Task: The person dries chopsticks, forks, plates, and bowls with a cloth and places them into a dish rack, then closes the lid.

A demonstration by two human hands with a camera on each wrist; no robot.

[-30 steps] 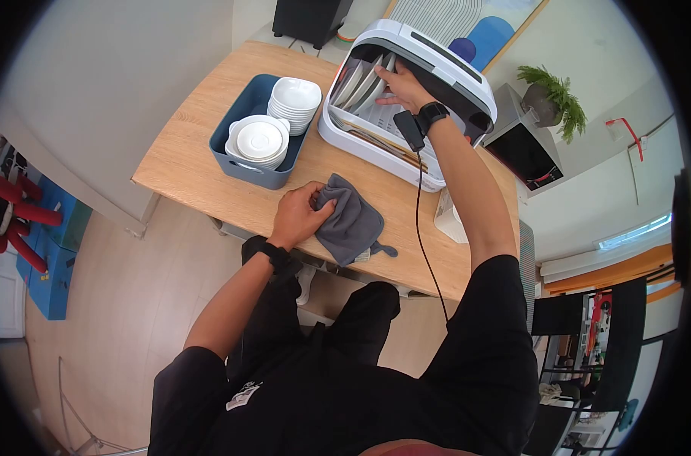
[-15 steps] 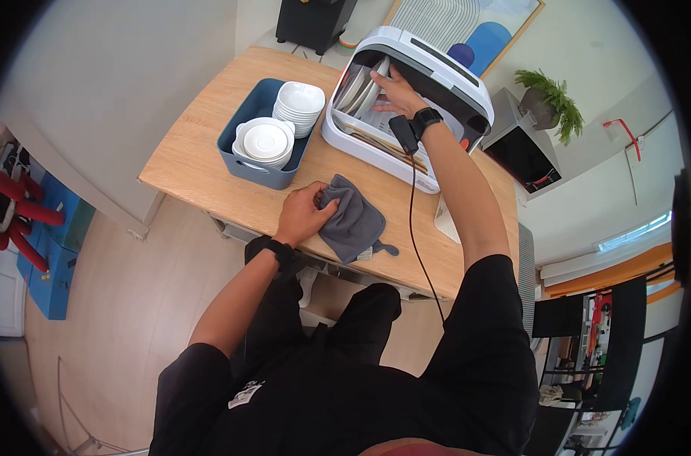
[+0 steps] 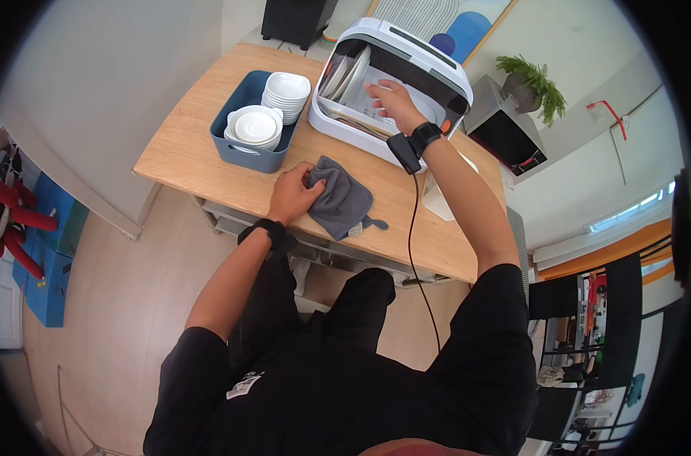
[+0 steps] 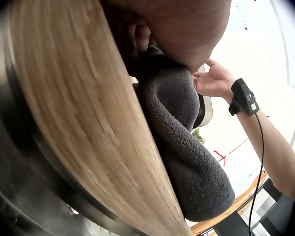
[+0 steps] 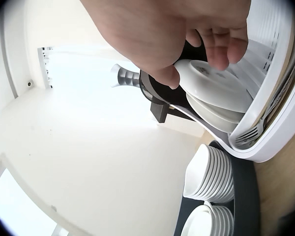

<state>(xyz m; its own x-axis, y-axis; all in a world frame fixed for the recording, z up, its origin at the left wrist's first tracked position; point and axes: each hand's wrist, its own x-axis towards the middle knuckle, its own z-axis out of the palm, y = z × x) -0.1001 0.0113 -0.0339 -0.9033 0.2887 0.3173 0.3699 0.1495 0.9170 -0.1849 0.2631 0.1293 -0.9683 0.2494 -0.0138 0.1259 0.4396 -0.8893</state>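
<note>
My left hand [image 3: 291, 193] rests at the table's front edge and grips a corner of a dark grey cloth [image 3: 344, 201]. In the left wrist view the cloth's folded edge hangs below the fingers. My right hand [image 3: 393, 102] is inside the white dish storage box [image 3: 345, 131], its lid raised. Its fingers are loosely bent and hold nothing. To its left, white plates [image 3: 353, 76] stand on edge; in the right wrist view the fingertips overlap the nearest plate [image 5: 214, 86]. A fork [image 5: 250, 135] lies in the box's front slot among other cutlery.
A blue bin [image 3: 247, 157] on the wooden table [image 3: 190, 125] holds stacked white bowls [image 3: 286, 95] and lidded-looking white dishes [image 3: 256, 128]. A white container [image 3: 437, 199] stands under my right forearm. A cable [image 3: 411, 251] hangs from the right wrist. Behind is a microwave [image 3: 505, 137].
My right hand has drawn back from the plates, toward the middle of the box, with nothing in it. The left hand stays on the cloth. The head view has shifted slightly.
</note>
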